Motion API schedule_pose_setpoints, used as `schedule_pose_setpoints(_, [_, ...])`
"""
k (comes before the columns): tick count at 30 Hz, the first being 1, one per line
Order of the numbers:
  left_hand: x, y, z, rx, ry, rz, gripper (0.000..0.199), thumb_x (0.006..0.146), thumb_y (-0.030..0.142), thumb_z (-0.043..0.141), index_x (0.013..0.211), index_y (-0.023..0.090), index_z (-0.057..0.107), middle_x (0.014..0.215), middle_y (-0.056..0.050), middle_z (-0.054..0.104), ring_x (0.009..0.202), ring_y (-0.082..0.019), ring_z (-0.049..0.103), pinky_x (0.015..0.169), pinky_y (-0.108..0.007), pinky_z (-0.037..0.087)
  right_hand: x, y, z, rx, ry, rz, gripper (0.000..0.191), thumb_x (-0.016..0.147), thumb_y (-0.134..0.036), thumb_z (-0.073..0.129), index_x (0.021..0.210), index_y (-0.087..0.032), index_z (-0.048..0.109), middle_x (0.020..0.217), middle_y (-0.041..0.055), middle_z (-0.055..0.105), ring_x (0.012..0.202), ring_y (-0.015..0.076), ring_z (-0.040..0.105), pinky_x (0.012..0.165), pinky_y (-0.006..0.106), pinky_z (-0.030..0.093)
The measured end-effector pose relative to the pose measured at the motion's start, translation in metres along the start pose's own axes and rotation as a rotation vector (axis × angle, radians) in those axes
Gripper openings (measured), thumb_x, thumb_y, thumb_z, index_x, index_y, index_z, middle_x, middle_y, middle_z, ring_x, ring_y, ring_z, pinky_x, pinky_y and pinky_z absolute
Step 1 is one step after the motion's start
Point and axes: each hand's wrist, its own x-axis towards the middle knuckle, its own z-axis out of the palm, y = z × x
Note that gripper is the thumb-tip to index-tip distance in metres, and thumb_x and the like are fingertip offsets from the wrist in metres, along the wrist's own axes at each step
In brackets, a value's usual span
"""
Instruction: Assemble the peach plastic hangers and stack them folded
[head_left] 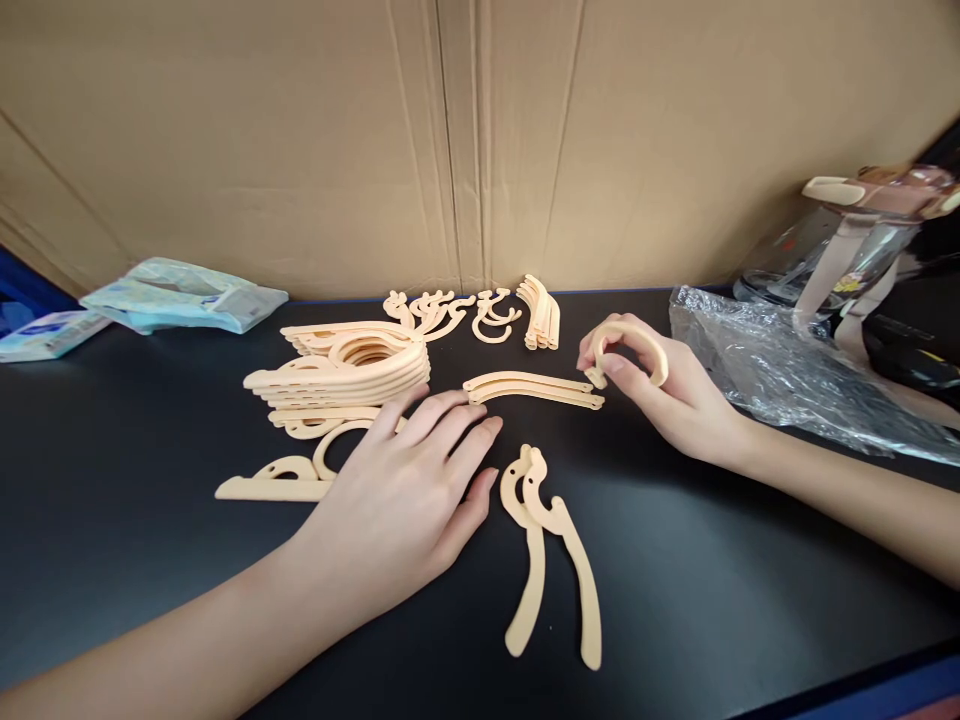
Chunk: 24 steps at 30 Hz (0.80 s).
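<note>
Between the thumb and fingers of my right hand [679, 395] is a curved cream plastic hanger hook [651, 347], raised above the table. My left hand [420, 480] lies palm down with its fingers spread, partly covering a folded hanger [274, 488]; whether it touches that hanger is hidden. Behind its fingertips rises a stack of folded hangers [345, 378]. Two slim curved hanger arms [532, 386] lie side by side between my hands. Nearer me, two wider hanger arms with notched ends [559, 540] overlap at their tops.
Along the back lie several notched hanger arms [431, 312], loose hooks [493, 325] and a bundle of slim arms [541, 315]. A tissue pack [184, 295] sits at the far left. Crumpled clear plastic [780, 370] and a strapped bottle [862, 240] occupy the right, before a cardboard wall [300, 140].
</note>
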Motion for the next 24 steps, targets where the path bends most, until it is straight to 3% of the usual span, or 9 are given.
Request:
schedule_pose_setpoints(2, [-0.001,0.003,-0.001,0.051,0.026,0.041,0.032,0.101,0.018,0.045,0.113,0.006,0.072,0.106,-0.012,0.075,0.097,-0.030,0.069,0.080,-0.043,0.054,-0.001,-0.001,0.002,0.072,0.002,0.059,0.019,0.105,-0.030,0.043,0.090,-0.021,0.050,0.087,0.0025,0.057,0.078,0.0164,0.054,0.070,0.030,0.044])
schedule_pose_setpoints(4, [-0.004,0.009,-0.003,0.115,0.034,0.090,0.028,0.098,0.012,0.049,0.112,0.005,0.072,0.101,-0.012,0.075,0.090,-0.028,0.070,0.071,-0.039,0.055,-0.002,-0.001,0.004,0.050,-0.021,0.013,0.017,0.104,-0.029,0.044,0.090,-0.021,0.050,0.085,0.0017,0.056,0.074,0.0160,0.052,0.069,0.031,0.042])
schedule_pose_setpoints(7, [-0.010,0.017,-0.006,0.155,-0.011,0.110,0.034,0.093,0.003,0.045,0.116,0.003,0.070,0.098,-0.012,0.076,0.089,-0.028,0.072,0.070,-0.037,0.058,-0.003,-0.002,0.008,-0.078,-0.069,-0.146,0.010,0.100,-0.019,0.045,0.091,-0.020,0.049,0.081,0.0009,0.057,0.071,0.0159,0.049,0.070,0.032,0.039])
schedule_pose_setpoints(11, [-0.012,0.020,-0.008,0.171,-0.055,0.080,0.039,0.098,0.006,0.036,0.117,0.003,0.070,0.098,-0.012,0.077,0.087,-0.028,0.074,0.067,-0.038,0.061,-0.004,-0.004,0.010,-0.209,-0.069,-0.294,0.010,0.093,-0.010,0.049,0.092,-0.019,0.048,0.084,0.0022,0.062,0.074,0.0160,0.050,0.070,0.031,0.037])
schedule_pose_setpoints(24, [-0.011,0.018,-0.007,0.139,-0.032,0.023,0.037,0.101,0.014,0.038,0.113,0.004,0.071,0.094,-0.011,0.076,0.082,-0.028,0.073,0.062,-0.040,0.059,-0.004,-0.001,0.011,-0.215,-0.100,-0.204,0.007,0.102,-0.019,0.046,0.098,-0.017,0.052,0.090,0.0064,0.067,0.079,0.0182,0.059,0.075,0.033,0.043])
